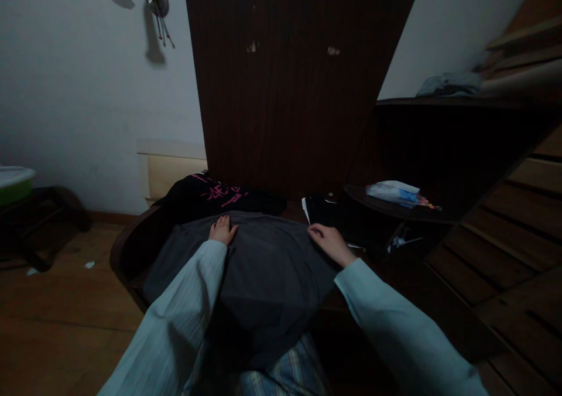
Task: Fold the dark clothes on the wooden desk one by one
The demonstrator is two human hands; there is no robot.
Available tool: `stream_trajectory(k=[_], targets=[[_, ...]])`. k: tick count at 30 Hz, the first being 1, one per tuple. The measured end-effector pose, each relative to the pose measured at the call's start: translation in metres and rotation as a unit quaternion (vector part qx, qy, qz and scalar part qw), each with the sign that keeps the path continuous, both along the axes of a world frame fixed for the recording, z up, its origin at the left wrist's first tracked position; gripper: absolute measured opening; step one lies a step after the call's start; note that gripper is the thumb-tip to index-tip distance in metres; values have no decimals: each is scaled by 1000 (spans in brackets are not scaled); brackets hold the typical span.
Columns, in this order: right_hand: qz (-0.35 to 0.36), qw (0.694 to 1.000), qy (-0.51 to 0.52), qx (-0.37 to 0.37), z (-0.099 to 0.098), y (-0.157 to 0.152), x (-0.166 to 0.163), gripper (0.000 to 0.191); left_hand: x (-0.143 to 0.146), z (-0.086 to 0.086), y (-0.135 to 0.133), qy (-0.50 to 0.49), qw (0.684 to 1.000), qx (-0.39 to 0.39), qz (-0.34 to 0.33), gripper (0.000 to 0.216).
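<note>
A dark grey garment (272, 261) is spread over the dark wooden bench and hangs over its front edge towards my lap. My left hand (223, 230) lies flat on its upper left part, fingers stretched out. At the garment's upper right edge, my right hand (330, 242) has its fingers bent and pinched on the cloth. Just behind the garment is a black piece of clothing (219, 195) with pink lettering. What kind of garment the grey one is, I cannot tell.
The bench's curved armrest (127, 249) stands at left. Behind rises a tall dark wooden panel (285, 91). To the right, a shelf (443, 215) bears a plastic packet (393, 192); black items with a white edge (306, 210) lie nearby. A stool (39, 208) holds a green basin (15, 188).
</note>
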State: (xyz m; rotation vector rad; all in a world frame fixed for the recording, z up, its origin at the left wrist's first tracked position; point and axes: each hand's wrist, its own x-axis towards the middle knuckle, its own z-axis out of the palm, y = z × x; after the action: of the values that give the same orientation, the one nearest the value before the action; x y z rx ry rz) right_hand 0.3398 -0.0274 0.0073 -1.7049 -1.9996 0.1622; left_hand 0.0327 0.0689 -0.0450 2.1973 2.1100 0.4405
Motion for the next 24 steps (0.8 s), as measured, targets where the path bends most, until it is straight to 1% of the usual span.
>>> stream_trajectory(k=[3,6,8,10,12,14,16,18,21,24], targets=[[6,997,-10,-82,-9,-4,39,29,0,1,-1,6,1000,-7,-3,52],[-1,990,-16,-140,-22,-6,54,28,0,3,-2,9,1000,-14,0,52],[-18,989,-10,-145,-28,-8,58,30,0,4,-3,10,1000,-19,2,52],[-35,991,-2,-132,-28,-13,62,33,0,4,-5,8,1000,-22,1,52],[-50,993,17,-107,-25,-22,70,36,1,5,-5,6,1000,-22,2,52],[-63,994,54,-71,-17,-32,82,39,1,5,-6,6,1000,-20,2,53],[-70,991,112,-30,-6,-43,96,42,2,6,-7,7,1000,-20,0,54],[-64,982,179,-8,5,-53,108,44,2,6,-7,12,1000,-19,1,55],[-38,968,245,-29,18,-62,117,45,3,6,-7,22,1000,-19,8,56],[-23,960,275,-54,24,-66,117,46,2,4,-6,31,999,-8,11,56]])
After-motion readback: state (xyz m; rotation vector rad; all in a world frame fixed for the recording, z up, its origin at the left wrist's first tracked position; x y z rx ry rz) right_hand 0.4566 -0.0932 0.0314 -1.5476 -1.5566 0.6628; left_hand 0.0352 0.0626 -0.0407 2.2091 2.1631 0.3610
